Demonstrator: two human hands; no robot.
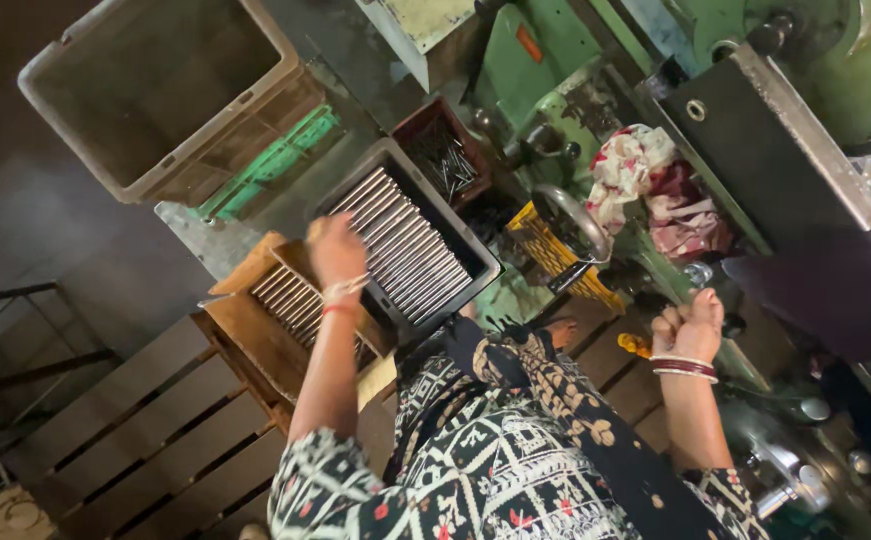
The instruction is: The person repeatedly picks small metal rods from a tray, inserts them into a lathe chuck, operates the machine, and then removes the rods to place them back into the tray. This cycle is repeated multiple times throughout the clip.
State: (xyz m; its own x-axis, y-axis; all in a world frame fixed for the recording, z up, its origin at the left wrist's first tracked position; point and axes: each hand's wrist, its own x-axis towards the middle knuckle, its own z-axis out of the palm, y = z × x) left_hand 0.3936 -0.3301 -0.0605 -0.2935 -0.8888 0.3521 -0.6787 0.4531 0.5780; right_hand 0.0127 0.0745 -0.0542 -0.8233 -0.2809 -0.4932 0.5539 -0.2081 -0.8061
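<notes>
Above grey tray [475,262] of steel rods [407,245], left hand [336,250] clenched, contents unclear; right hand [690,322] fisted near floral rag [645,180].

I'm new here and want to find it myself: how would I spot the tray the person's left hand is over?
Start at the big empty grey crate. Below and right of it sits a grey tray, beside the left hand. Unlike the cardboard box alongside, it holds long shiny metal rods in a neat row.

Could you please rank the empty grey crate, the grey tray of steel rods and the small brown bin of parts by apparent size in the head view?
1. Grey crate, though nearest the camera
2. Rod tray
3. Brown bin
</notes>
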